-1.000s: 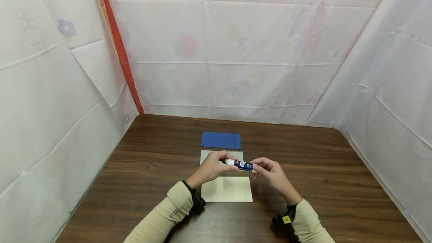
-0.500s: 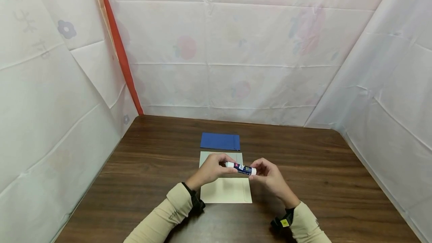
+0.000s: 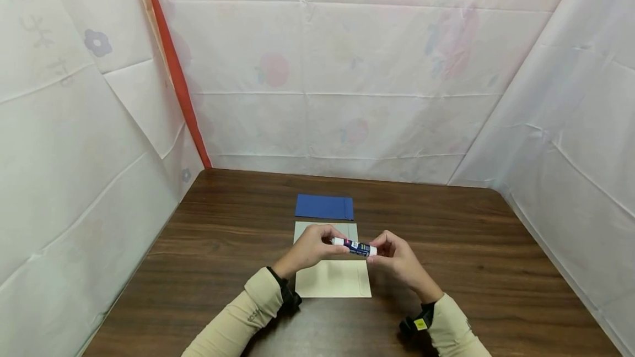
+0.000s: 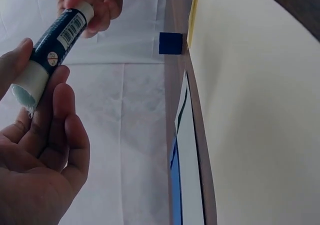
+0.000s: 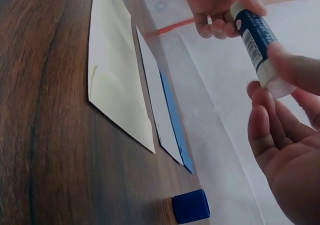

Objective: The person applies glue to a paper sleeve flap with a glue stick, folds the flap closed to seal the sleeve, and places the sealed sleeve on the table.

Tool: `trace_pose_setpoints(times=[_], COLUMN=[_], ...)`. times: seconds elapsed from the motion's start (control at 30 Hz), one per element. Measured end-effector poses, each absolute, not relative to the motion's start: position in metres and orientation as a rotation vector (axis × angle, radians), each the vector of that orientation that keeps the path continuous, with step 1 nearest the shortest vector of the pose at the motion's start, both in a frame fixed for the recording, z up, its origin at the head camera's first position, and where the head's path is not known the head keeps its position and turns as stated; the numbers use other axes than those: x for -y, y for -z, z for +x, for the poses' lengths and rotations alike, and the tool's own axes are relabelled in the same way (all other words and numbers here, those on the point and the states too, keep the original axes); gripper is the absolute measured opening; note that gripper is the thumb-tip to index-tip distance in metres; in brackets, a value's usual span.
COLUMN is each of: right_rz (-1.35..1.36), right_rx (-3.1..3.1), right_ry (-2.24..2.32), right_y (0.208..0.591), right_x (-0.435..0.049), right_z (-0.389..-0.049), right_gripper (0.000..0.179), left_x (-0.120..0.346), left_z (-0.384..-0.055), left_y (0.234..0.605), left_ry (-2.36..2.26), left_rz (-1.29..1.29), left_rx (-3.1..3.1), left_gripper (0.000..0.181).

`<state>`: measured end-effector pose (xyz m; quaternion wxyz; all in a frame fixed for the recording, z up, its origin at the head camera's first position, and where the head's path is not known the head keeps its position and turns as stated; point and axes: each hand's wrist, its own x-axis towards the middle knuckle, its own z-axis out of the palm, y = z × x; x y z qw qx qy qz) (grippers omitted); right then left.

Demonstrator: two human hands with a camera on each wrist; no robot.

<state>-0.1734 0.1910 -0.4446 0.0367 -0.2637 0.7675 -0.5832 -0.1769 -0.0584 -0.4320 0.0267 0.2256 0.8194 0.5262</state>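
Note:
Both hands hold a glue stick (image 3: 358,247) with a dark blue label and white ends, level above the envelopes. My left hand (image 3: 310,248) pinches its open white end between thumb and fingers. In the left wrist view, pale strands of glue hang at the rim of the glue stick (image 4: 54,47). At the other end, my right hand (image 3: 399,260) pinches the white base. A blue cap (image 5: 191,206) lies on the table in the right wrist view; the head view does not show it. Below the hands is a cream envelope (image 3: 332,280).
Behind the cream envelope lies a pale grey-green envelope (image 3: 301,230), partly covered by the left hand. Farther back is a blue envelope (image 3: 324,206). All rest on a dark wooden table (image 3: 223,225), with white patterned sheets (image 3: 387,70) hanging around it.
The right fingers have shifted on the base of the glue stick, so more of its white end shows. The left hand keeps its hold almost unmoved.

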Motion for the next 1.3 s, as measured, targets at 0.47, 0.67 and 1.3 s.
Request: trace_pose_setpoints(times=[0.47, 0.67, 1.3], right_rz=[-0.750, -0.766, -0.783], right_rx=[-2.244, -2.223, -2.301], right_ry=[1.792, 1.826, 1.831], right_y=[0.4469, 0.4447, 0.4433], right_x=[-0.1965, -0.1979, -0.1952], right_z=[-0.1762, -0.1775, -0.1746], right_gripper=[0.021, 0.018, 0.017], left_x=[0.0579, 0.0568, 0.0562], left_z=[-0.1762, -0.1757, -0.1778], left_y=[0.4308, 0.4308, 0.4322], left_ry=[-1.635, -1.623, -1.565], left_rz=[0.699, 0.700, 0.700], left_rx=[-2.510, -2.528, -2.587], left_gripper=[0.018, 0.019, 0.023])
